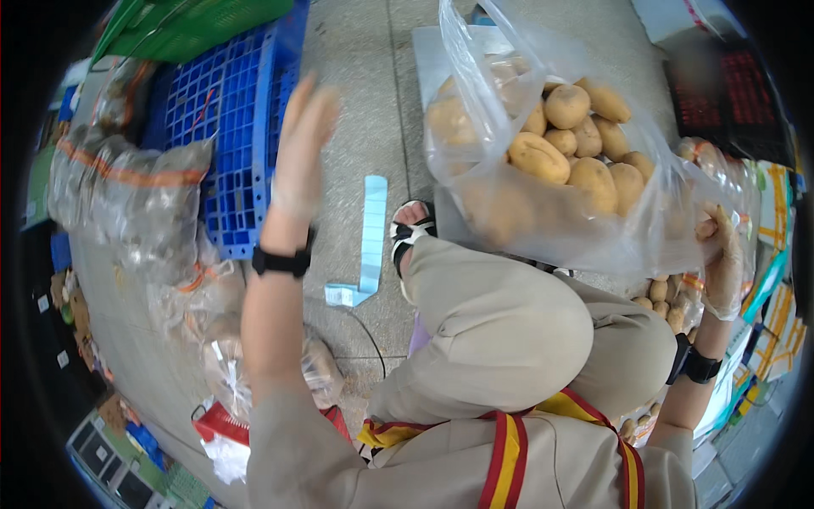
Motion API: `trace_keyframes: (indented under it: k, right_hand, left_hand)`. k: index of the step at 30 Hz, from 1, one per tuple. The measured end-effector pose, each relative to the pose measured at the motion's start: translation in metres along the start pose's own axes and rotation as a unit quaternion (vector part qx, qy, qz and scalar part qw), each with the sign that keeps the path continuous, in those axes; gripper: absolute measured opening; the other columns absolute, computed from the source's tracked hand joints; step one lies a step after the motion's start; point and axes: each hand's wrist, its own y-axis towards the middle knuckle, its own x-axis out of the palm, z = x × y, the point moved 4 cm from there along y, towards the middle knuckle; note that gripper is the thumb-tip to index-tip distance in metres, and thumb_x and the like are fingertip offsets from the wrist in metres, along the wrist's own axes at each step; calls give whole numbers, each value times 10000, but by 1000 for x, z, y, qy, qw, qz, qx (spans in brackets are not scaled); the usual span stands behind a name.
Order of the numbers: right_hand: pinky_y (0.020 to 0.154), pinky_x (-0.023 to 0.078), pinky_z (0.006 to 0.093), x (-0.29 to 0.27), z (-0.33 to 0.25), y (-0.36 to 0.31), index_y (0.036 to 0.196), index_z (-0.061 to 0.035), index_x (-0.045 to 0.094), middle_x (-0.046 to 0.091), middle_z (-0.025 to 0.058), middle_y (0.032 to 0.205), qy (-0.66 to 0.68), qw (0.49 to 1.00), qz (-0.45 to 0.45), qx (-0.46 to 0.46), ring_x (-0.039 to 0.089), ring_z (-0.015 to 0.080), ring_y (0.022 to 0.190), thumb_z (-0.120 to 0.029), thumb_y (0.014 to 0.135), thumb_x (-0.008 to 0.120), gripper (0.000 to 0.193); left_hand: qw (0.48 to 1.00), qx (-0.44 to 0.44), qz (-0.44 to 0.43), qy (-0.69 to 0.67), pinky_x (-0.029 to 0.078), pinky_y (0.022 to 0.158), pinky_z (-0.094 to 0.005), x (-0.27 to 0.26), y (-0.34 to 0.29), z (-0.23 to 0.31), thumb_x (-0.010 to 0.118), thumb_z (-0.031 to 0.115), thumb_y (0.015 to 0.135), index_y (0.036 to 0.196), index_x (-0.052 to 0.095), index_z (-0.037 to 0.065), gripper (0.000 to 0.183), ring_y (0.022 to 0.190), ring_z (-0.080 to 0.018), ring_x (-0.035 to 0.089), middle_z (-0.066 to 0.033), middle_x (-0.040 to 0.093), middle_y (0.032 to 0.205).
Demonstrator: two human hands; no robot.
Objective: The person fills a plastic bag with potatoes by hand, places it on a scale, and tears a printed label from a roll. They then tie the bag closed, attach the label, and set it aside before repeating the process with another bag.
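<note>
A large clear plastic bag (585, 242) stands in front of me, its mouth spread wide and its handles up. Several yellow-brown potatoes (566, 107) fill it. My right hand (722, 267), in a thin see-through glove, has its fingers curled at the bag's right edge and grips the plastic. Well away from the bag, my left hand (303, 153) is raised near the blue plastic pallet (229, 119). It is a little blurred, with fingers stretched out and nothing in it.
A pale blue label strip (373, 229) lies on the floor beside my sandal (413, 225). Filled clear bags (140, 208) sit at left, below a green crate (182, 30). At right are more potatoes (666, 297) and a dark crate (731, 97).
</note>
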Motion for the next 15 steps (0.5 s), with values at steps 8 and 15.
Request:
trace_keyframes:
  k: [8,15]
  right_hand:
    - [869,406,289,-13,-12,-14,1185,-57,525,574,24,1075,125,989,67,-39,534,129,958,-343,948,457,378]
    - [859,384,291,-48,-19,-31,1229,-91,515,537,24,1190,61,990,110,-58,508,127,994,-369,934,464,409]
  left_hand:
    - [600,-97,-225,762,269,1026,-448,-94,-213,-212,666,501,698,1287,443,57,770,1239,-322,350,-149,488,1243]
    - [535,-244,-293,754,394,922,-432,-141,-264,-273,567,305,802,1030,638,93,320,1074,-330,528,-132,607,1073]
